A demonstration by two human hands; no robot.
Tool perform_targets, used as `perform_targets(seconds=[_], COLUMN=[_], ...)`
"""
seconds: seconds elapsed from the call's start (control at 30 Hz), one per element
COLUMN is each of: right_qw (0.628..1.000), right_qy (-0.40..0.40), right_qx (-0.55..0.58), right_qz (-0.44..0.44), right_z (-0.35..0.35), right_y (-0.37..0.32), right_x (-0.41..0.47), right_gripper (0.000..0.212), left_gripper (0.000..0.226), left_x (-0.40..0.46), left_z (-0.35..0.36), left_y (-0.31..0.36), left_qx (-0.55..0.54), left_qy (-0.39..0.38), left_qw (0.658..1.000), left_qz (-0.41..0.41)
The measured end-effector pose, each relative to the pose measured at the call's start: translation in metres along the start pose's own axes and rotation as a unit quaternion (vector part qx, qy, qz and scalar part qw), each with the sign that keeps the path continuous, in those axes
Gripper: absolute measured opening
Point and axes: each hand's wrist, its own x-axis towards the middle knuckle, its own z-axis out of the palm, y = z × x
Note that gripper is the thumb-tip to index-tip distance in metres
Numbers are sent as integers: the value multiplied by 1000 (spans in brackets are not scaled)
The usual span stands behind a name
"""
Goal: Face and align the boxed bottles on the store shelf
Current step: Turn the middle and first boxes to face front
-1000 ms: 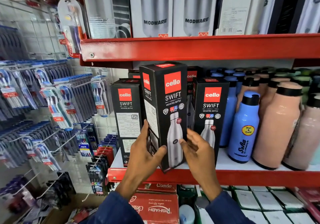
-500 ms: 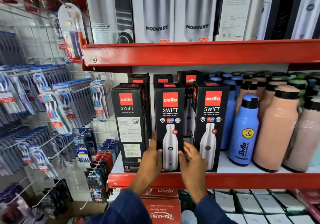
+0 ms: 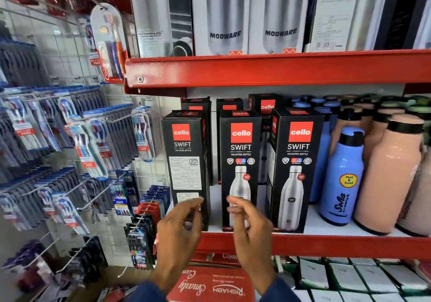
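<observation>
Three boxed bottles (image 3: 241,171) abreast at shelf (image 3: 326,243) front, more boxes (image 3: 265,105) behind, loose bottles (image 3: 342,178) right

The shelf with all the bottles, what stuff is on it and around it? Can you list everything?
Cello Swift boxes: three in the front row, black with red logos, middle shelf; more stand behind.
Blue bottle: one in front, blue with a black cap, right of the boxes; more behind.
Peach bottles: several, peach with black caps, right end of the middle shelf.
Modware boxes: two facing front, white with a steel bottle picture, top shelf.
Shelf edges: two, red.
Toothbrush packs: many, mostly blue, on hooks at left.
Red carton: one, below the shelf.
Left hand: open, before the left box.
Right hand: open, before the middle box.
</observation>
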Motion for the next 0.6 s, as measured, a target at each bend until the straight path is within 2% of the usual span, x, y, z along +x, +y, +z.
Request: perform_targets(seconds=[0.07, 0.1, 0.2, 0.27, 0.37, 0.6], right_qw=[996, 994, 989, 988, 988, 995], right_qy=[-77, -96, -117, -110, -103, -84], right_qx=[32, 47, 78, 93, 101, 56], right_qz=[16, 23, 44, 54, 55, 8], right_z=[16, 23, 38, 44, 52, 61], right_y=[-12, -17, -29, -33, -36, -36], right_x=[2, 4, 14, 20, 23, 23], right_gripper=[35, 39, 45, 45, 44, 46], left_gripper=[47, 57, 96, 106, 107, 98], left_x=[7, 11, 18, 24, 32, 49], left_z=[-4, -3, 2, 6, 7, -9], left_y=[0, -2, -12, -18, -31, -58], left_qx=[29, 55, 112, 101, 35, -111], left_qy=[48, 43, -12, -39, -38, -46], left_qw=[998, 996, 985, 980, 981, 980], left_qz=[-21, -49, -133, -167, -185, -158])
